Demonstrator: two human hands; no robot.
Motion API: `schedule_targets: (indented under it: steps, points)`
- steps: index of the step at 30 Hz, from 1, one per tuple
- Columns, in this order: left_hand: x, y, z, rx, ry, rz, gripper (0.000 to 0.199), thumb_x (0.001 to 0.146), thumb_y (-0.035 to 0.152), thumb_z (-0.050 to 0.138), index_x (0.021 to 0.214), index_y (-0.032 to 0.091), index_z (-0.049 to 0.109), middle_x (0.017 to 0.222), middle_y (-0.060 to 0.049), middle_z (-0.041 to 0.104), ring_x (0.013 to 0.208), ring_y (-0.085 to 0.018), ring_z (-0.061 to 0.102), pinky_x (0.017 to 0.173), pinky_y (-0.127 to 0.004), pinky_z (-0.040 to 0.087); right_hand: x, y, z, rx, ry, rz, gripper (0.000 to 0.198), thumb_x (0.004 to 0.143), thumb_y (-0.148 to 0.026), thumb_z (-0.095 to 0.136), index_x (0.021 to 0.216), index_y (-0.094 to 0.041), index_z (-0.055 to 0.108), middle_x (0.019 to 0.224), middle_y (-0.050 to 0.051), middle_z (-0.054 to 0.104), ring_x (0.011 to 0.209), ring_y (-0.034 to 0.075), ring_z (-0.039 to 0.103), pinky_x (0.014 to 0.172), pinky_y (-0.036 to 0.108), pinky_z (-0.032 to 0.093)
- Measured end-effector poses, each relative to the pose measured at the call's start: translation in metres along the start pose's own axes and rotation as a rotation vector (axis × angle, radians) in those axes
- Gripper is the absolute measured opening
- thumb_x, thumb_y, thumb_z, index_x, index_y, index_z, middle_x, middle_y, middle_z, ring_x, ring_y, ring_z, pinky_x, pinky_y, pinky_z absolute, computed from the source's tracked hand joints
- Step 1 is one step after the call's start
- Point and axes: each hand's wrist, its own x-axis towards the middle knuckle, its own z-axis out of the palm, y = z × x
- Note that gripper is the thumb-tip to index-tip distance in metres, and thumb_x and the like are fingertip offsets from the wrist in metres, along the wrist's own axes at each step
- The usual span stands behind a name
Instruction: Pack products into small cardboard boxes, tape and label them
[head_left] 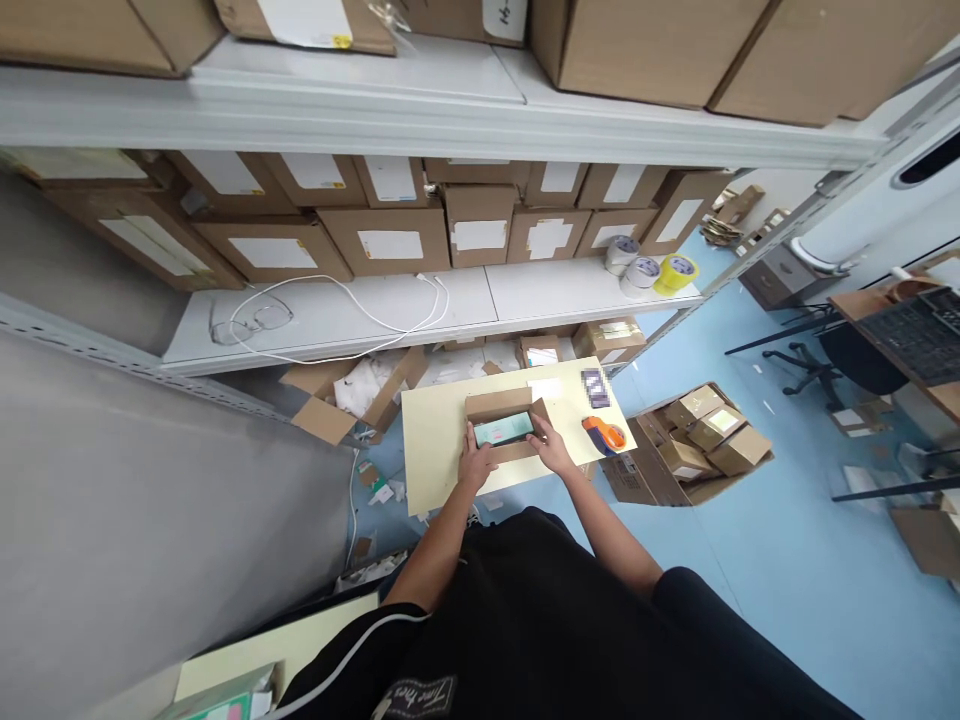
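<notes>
On the pale yellow table (435, 420) stands an open cardboard box (499, 403). A flat mint-green box (504, 430) lies in its opening. My left hand (475, 462) is closed around the left end of the cardboard box, with the thumb at the near side. At the other end my right hand (551, 447) has its fingers on the mint-green box's right end, beside a raised flap. Where exactly the fingertips press is partly hidden. An orange and blue tape dispenser (604, 436) lies to the right of my right hand.
A white label sheet (544, 388) and a blurred dark item (596, 388) lie on the table. Ahead, a shelf (465, 305) carries cartons, tape rolls (642, 276) and a white cable (337, 285). A large carton (660, 470) of small boxes stands on the floor at right.
</notes>
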Motion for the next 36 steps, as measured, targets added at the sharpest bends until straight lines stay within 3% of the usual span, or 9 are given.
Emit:
schedule_targets:
  steps: [2,5,12,19,27,32,36]
  points:
    - [-0.002,0.005,-0.003,0.008,0.039,-0.018,0.03,0.088,0.035,0.075,0.114,0.02,0.074,0.179,-0.007,0.004,0.161,-0.041,0.022,0.121,-0.055,0.041,-0.001,-0.005,-0.011,-0.001,-0.028,-0.025,0.069,0.079,-0.045,0.075,0.144,-0.025,0.064,0.149,0.011,0.063,0.137,0.034,0.06,0.114,0.052,0.049]
    - [-0.008,0.021,-0.004,0.01,0.14,-0.014,0.015,0.092,0.026,0.067,0.1,0.018,0.076,0.178,-0.007,0.014,0.158,-0.038,0.03,0.123,-0.052,0.04,-0.003,-0.016,-0.032,-0.022,-0.055,-0.092,0.063,0.079,-0.041,0.075,0.14,-0.028,0.067,0.148,0.008,0.065,0.139,0.033,0.058,0.119,0.052,0.045]
    - [-0.056,0.072,0.024,-0.02,0.36,-0.025,0.017,0.094,0.025,0.063,0.099,0.021,0.079,0.177,-0.005,0.019,0.16,-0.038,0.027,0.124,-0.052,0.04,-0.016,-0.031,-0.085,-0.021,-0.126,-0.243,0.06,0.085,-0.042,0.072,0.143,-0.03,0.066,0.148,0.006,0.064,0.139,0.031,0.057,0.122,0.05,0.041]
    - [-0.141,0.102,0.064,-0.073,0.489,-0.13,0.022,0.096,0.033,0.061,0.103,0.022,0.08,0.177,-0.003,0.02,0.158,-0.035,0.033,0.125,-0.051,0.039,-0.045,-0.02,-0.104,-0.03,-0.351,-0.271,0.056,0.091,-0.038,0.064,0.147,-0.031,0.062,0.151,0.007,0.061,0.14,0.03,0.056,0.112,0.048,0.052]
    - [-0.243,0.114,0.085,-0.083,0.602,-0.391,0.023,0.096,0.036,0.061,0.1,0.025,0.081,0.174,-0.005,0.03,0.157,-0.035,0.034,0.123,-0.052,0.041,-0.07,-0.036,-0.073,-0.035,-0.617,-0.399,0.054,0.093,-0.042,0.065,0.147,-0.032,0.062,0.153,0.006,0.059,0.147,0.031,0.05,0.126,0.052,0.038]
    - [-0.29,0.117,0.088,-0.077,0.721,-0.529,0.018,0.095,0.033,0.064,0.098,0.026,0.081,0.172,-0.006,0.033,0.157,-0.036,0.034,0.123,-0.056,0.04,-0.094,-0.052,-0.037,-0.051,-0.783,-0.493,0.054,0.094,-0.044,0.064,0.147,-0.033,0.062,0.154,0.005,0.058,0.149,0.032,0.048,0.124,0.055,0.04]
    - [-0.338,0.12,0.094,-0.061,0.791,-0.584,0.015,0.094,0.03,0.066,0.096,0.026,0.08,0.174,-0.004,0.029,0.157,-0.034,0.035,0.124,-0.054,0.039,-0.133,-0.06,0.002,-0.085,-0.929,-0.535,0.055,0.093,-0.043,0.065,0.147,-0.031,0.061,0.155,0.007,0.057,0.146,0.034,0.05,0.116,0.054,0.049]
